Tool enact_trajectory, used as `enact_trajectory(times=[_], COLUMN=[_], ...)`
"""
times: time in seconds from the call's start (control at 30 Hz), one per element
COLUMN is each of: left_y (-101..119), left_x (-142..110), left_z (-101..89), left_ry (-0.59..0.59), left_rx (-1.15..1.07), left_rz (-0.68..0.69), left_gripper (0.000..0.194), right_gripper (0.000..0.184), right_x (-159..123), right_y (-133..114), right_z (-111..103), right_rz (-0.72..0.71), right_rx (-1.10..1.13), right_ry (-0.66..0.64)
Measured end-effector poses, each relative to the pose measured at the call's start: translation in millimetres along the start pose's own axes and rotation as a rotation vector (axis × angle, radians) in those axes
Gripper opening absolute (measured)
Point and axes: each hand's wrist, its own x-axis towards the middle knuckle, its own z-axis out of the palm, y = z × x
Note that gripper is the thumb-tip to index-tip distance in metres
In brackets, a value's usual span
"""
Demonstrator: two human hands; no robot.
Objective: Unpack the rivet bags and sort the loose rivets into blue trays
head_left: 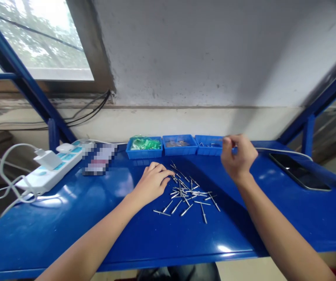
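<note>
Our forearms [276, 230] are extending over the bench [121, 242], our half-curled left grip [155, 178] is resting against loose rivets [182, 191] on its right, its hold unclear, our fist-like right grip [239, 157] is hiding any contents, and we are seemingly picking rivets, needing a precise pinch next.

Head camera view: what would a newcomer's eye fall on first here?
Probably the scattered silvery metal pins on the glossy blue table, with the left hand at their far left edge. The curled right hand also stands out, partly covering the rightmost blue bin in this view. Farther back, bright green plastic lies in the leftmost bin.
</note>
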Motion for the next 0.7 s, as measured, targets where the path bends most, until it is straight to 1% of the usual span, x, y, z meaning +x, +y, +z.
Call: enact_trajectory(times=[0.03,0.1,0.17,0.2,0.23,0.3,0.4,0.47,0.53,0.6,0.7], left_y=[-1.9,-4.4,-4.9,-4.6,-4.2,-3.1,-1.6,-0.7,0.1,0.6,0.9], left_x=[-0.2,-0.4,-0.1,0.0,0.2,0.4,0.6,0.9,1.5,2.5,4.1], left_z=[1.1,1.8,0.3,-0.8,-1.9,-3.3,-3.3,-2.5,-1.6,-0.8,0.0], left_ry=[-0.026,-0.055,-0.063,-0.065,-0.072,-0.097,-0.116,-0.092,-0.053,-0.015,0.033], left_rx=[0.025,0.058,0.094,0.113,0.131,0.154,0.166,0.137,0.049,-0.067,-0.171], left_rz=[-0.001,-0.002,0.007,0.015,0.025,0.052,0.095,0.088,0.050,0.009,-0.019], left_gripper=[0.022,0.018,0.013,0.011,0.010,0.009,0.010,0.011,0.012,0.013,0.013], right_gripper=[0.023,0.026,0.032,0.032,0.032,0.028,0.024,0.023,0.022,0.017,0.013], right_x=[0.5,-4.7,-14.6,-19.6,-23.8,-29.5,-33.2,-35.7,-39.0,-42.5,-45.9], right_y=[13.6,34.2,40.6,37.8,31.4,10.3,-27.2,-46.5,-58.3,-63.7,-65.7], right_z=[2.1,7.8,13.9,16.6,18.9,21.8,20.8,18.1,16.0,15.8,17.8], right_rz=[0.079,0.149,0.174,0.172,0.162,0.110,-0.017,-0.111,-0.192,-0.250,-0.281], right_rx=[-0.066,-0.155,-0.173,-0.153,-0.119,-0.033,0.170,0.322,0.400,0.413,0.404], right_ry=[-0.040,-0.249,-0.437,-0.499,-0.538,-0.586,-0.668,-0.726,-0.766,-0.785,-0.779])
